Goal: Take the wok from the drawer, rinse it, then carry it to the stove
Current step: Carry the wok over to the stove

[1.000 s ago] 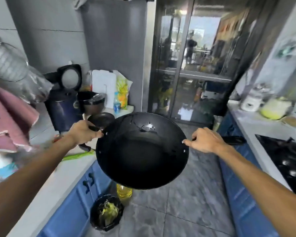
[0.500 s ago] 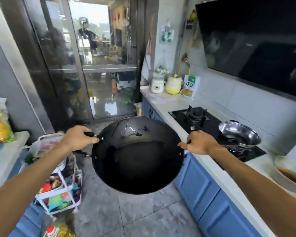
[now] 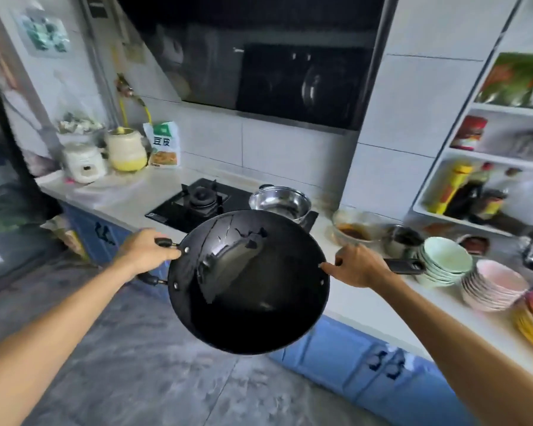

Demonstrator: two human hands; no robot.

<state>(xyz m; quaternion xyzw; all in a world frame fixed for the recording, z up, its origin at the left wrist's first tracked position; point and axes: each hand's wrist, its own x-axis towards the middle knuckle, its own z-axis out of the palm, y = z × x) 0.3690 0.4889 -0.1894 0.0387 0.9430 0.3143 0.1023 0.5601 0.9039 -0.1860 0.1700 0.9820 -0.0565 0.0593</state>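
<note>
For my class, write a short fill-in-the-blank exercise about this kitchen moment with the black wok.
1. The wok is held by ____ hands, the left hand and the right hand.
2. The steel pot sits on the stove's ____ burner.
3. The left burner is ____.
4. The stacked bowls nearest the right hand are pale ____.

Missing words: two; right; empty; green

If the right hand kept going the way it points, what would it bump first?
Probably the steel pot on the stove. The right hand, gripping the wok, points that way, though depth is unclear.
</note>
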